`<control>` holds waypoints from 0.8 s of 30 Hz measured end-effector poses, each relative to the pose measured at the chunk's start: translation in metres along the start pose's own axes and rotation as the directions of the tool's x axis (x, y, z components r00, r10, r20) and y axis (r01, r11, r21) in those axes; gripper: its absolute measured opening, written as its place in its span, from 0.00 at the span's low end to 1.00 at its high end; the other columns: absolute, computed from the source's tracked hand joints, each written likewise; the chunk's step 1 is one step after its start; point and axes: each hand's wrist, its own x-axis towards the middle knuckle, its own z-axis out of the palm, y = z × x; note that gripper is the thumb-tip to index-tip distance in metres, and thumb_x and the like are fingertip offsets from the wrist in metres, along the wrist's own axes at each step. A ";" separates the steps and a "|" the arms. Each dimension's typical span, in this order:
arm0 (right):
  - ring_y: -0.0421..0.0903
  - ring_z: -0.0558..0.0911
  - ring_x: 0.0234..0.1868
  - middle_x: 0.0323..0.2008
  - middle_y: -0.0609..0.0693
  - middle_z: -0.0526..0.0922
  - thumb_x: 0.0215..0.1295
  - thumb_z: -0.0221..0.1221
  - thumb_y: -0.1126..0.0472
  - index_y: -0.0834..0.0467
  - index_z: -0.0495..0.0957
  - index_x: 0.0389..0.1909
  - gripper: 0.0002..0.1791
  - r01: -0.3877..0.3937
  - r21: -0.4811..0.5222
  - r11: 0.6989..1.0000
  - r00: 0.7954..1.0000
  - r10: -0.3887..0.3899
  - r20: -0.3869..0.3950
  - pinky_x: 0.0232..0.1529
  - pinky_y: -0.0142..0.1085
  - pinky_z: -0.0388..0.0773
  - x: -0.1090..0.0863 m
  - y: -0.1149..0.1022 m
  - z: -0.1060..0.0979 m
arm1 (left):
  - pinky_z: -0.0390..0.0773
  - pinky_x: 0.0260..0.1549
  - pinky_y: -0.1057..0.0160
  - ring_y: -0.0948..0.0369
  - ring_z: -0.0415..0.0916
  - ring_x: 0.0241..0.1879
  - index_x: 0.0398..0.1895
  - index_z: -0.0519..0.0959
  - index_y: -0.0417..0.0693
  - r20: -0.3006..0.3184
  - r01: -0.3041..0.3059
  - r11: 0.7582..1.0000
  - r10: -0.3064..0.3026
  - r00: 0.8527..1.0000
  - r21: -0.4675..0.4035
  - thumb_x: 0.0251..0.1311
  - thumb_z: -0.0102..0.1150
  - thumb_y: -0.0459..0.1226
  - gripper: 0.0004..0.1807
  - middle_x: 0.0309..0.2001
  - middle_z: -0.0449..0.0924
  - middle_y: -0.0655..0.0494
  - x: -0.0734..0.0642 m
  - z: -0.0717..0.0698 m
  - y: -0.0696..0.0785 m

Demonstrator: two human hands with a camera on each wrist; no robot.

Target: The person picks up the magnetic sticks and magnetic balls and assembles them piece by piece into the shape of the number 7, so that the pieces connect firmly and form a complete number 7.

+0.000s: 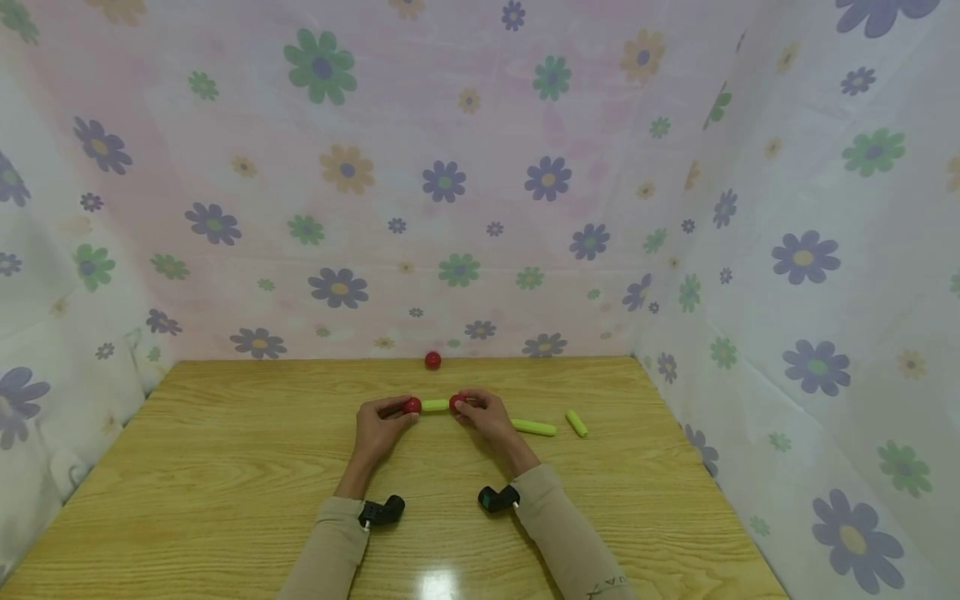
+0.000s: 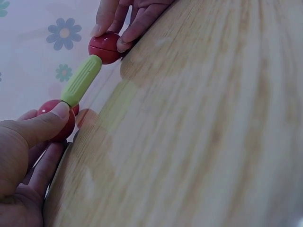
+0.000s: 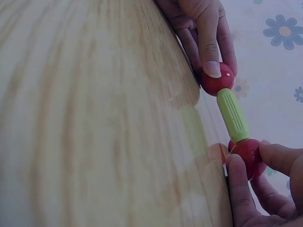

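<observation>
A short, ridged light-green rod (image 1: pixel 435 406) spans two glossy red balls, one at each end. My left hand (image 1: pixel 378 429) pinches the left ball (image 1: pixel 412 406) between thumb and fingers. At the other end, my right hand (image 1: pixel 483 414) grips the right ball (image 1: pixel 457 403). In the left wrist view the rod (image 2: pixel 82 80) meets both balls end to end, close over the wooden surface. The right wrist view has the right-hand ball (image 3: pixel 250 158) between thumb and fingertips, with the left-hand ball (image 3: pixel 218 79) beyond the rod.
Another red ball (image 1: pixel 432 361) sits at the table's back edge. Right of my right hand lie a longer green rod (image 1: pixel 534 427), partly covered by the wrist, and a shorter green rod (image 1: pixel 577 423). Flowered cloth (image 1: pixel 405 250) walls the wooden table (image 1: pixel 247 467) at the back and sides.
</observation>
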 end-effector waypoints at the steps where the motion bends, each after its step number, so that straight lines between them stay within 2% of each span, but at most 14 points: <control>1: 0.53 0.85 0.50 0.51 0.66 0.80 0.74 0.58 0.68 0.73 0.74 0.61 0.19 -0.002 0.005 1.000 1.000 0.002 -0.004 0.51 0.39 0.87 0.000 0.000 0.000 | 0.85 0.50 0.61 0.36 0.79 0.56 0.54 0.81 0.25 0.003 0.001 1.000 -0.001 1.000 0.001 0.56 0.70 0.22 0.21 0.54 0.80 0.26 -0.002 0.000 0.005; 6: 0.46 0.84 0.45 0.47 0.61 0.80 0.74 0.58 0.68 0.73 0.74 0.60 0.19 -0.016 0.044 0.999 1.000 0.016 -0.012 0.50 0.37 0.86 0.001 0.002 0.001 | 0.86 0.50 0.60 0.36 0.80 0.55 0.53 0.81 0.24 0.012 -0.003 1.000 0.003 1.000 0.014 0.55 0.70 0.22 0.20 0.54 0.80 0.25 -0.010 -0.002 0.026; 9: 0.44 0.84 0.42 0.45 0.58 0.80 0.73 0.58 0.69 0.74 0.74 0.60 0.19 -0.004 0.075 0.997 1.000 0.005 -0.008 0.50 0.36 0.86 0.001 0.003 0.000 | 0.85 0.51 0.55 0.34 0.80 0.55 0.52 0.81 0.22 0.008 -0.016 1.000 0.016 1.000 0.011 0.55 0.70 0.21 0.19 0.53 0.80 0.24 -0.012 -0.002 0.029; 13: 0.45 0.85 0.42 0.44 0.58 0.81 0.72 0.59 0.70 0.76 0.74 0.59 0.19 0.017 0.112 0.994 1.000 -0.018 0.005 0.50 0.38 0.87 0.001 0.004 -0.002 | 0.84 0.52 0.51 0.34 0.79 0.55 0.50 0.81 0.22 0.002 -0.023 1.000 0.023 1.000 0.015 0.54 0.70 0.21 0.19 0.52 0.80 0.24 -0.012 -0.001 0.029; 16: 0.44 0.85 0.40 0.44 0.59 0.81 0.71 0.60 0.70 0.77 0.75 0.58 0.19 0.016 0.139 0.990 1.000 -0.016 -0.006 0.48 0.36 0.87 0.000 0.005 -0.003 | 0.83 0.54 0.48 0.35 0.79 0.55 0.51 0.82 0.23 -0.007 -0.015 1.000 0.015 1.000 0.024 0.54 0.71 0.21 0.20 0.52 0.80 0.25 -0.009 0.000 0.024; 19: 0.41 0.85 0.38 0.44 0.58 0.81 0.71 0.61 0.69 0.75 0.76 0.58 0.19 0.011 0.161 0.987 1.000 -0.007 -0.027 0.45 0.32 0.87 -0.001 0.006 -0.001 | 0.82 0.55 0.48 0.36 0.80 0.56 0.51 0.82 0.25 -0.024 -0.006 1.000 0.007 1.000 0.029 0.53 0.72 0.21 0.20 0.53 0.81 0.27 -0.004 0.001 0.010; 21: 0.41 0.85 0.37 0.45 0.59 0.81 0.71 0.61 0.69 0.75 0.75 0.58 0.19 0.005 0.164 0.986 0.999 0.000 -0.033 0.45 0.32 0.87 -0.001 0.007 -0.001 | 0.84 0.54 0.51 0.37 0.80 0.55 0.51 0.83 0.26 -0.034 -0.004 1.000 0.005 0.999 0.030 0.53 0.72 0.22 0.20 0.53 0.81 0.28 0.000 0.002 -0.001; 24: 0.41 0.85 0.37 0.45 0.58 0.81 0.71 0.61 0.69 0.74 0.76 0.58 0.19 0.004 0.177 0.984 0.999 0.003 -0.039 0.44 0.31 0.87 -0.001 0.007 -0.001 | 0.85 0.52 0.58 0.39 0.81 0.55 0.51 0.84 0.29 -0.047 0.004 0.999 -0.002 0.999 0.035 0.53 0.74 0.24 0.20 0.53 0.82 0.30 0.002 0.003 -0.007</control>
